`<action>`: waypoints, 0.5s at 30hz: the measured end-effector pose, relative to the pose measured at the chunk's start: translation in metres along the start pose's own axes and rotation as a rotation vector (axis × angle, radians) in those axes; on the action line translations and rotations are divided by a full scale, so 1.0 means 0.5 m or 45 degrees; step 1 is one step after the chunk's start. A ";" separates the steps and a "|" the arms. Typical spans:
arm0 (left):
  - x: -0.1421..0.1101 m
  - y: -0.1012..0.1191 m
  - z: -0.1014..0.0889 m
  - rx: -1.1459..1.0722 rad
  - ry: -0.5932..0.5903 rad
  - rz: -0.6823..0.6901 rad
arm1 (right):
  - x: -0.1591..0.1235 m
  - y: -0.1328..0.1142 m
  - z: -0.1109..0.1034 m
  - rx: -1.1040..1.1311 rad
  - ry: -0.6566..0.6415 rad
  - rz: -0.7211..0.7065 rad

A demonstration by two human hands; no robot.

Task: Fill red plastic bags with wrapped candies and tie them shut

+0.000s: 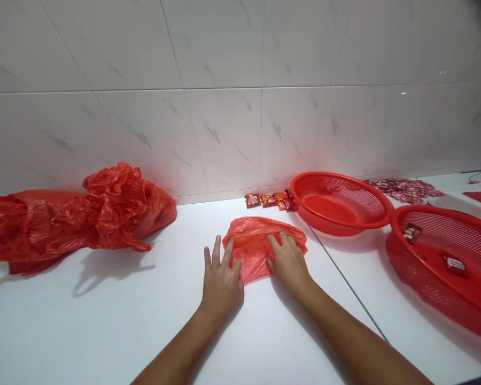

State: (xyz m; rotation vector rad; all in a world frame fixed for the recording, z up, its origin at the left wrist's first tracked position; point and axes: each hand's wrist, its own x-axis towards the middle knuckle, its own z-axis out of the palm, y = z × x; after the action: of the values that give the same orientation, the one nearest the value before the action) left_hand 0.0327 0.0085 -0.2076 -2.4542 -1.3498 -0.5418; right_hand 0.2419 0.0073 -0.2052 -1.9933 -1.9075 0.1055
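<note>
On the white table (pixel 144 331), right of the bundled plastic (pixel 44 224), one thin red bag (pixel 256 259) lies rumpled; the left hand (pixel 222 286) has its fingers spread and grips nothing, forefinger and thumb resting at the bag's left edge; the right hand (pixel 291 264) bends its fingers over the bag's right part, and whether they pinch the film or merely press it I cannot tell from where I stand. Plastic this thin looks apt to cling and crease; light, flat fingertips should serve better than a hard pinch; one hand would do well to anchor an edge while the other strokes outward, easing air and wrinkles toward the rim; a slow, even pull ought to spare it tearing. Sachets (pixel 268 200) lie beyond it near the wall (pixel 224 43), just left of the round basket (pixel 340 227); the nearer basket (pixel 436 278), farther right, holds dark packets (pixel 456 264).
</note>
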 end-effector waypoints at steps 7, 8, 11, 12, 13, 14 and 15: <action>-0.026 0.044 -0.031 -0.123 0.571 0.226 | -0.015 -0.005 -0.016 0.077 -0.174 0.059; -0.035 0.060 -0.040 -0.188 0.623 0.354 | -0.016 -0.005 -0.016 0.098 -0.203 0.052; -0.054 0.107 -0.058 -0.472 0.602 0.836 | -0.017 -0.009 -0.017 0.109 -0.268 0.003; -0.056 0.117 -0.058 -0.541 0.568 0.926 | -0.017 -0.011 -0.017 0.092 -0.298 -0.016; -0.055 0.121 -0.053 -0.571 0.532 0.944 | -0.017 -0.013 -0.017 0.078 -0.334 -0.039; -0.051 0.120 -0.046 -0.561 0.499 0.886 | -0.018 -0.015 -0.018 0.079 -0.367 -0.064; -0.044 0.113 -0.036 -0.523 0.473 0.778 | -0.020 -0.016 -0.018 0.098 -0.399 -0.095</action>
State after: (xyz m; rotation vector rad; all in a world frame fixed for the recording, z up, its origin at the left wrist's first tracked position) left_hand 0.0665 -0.0448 -0.2057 -2.6976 -0.3329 -1.1119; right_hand 0.2364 -0.0043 -0.1962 -1.9436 -2.1268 0.4894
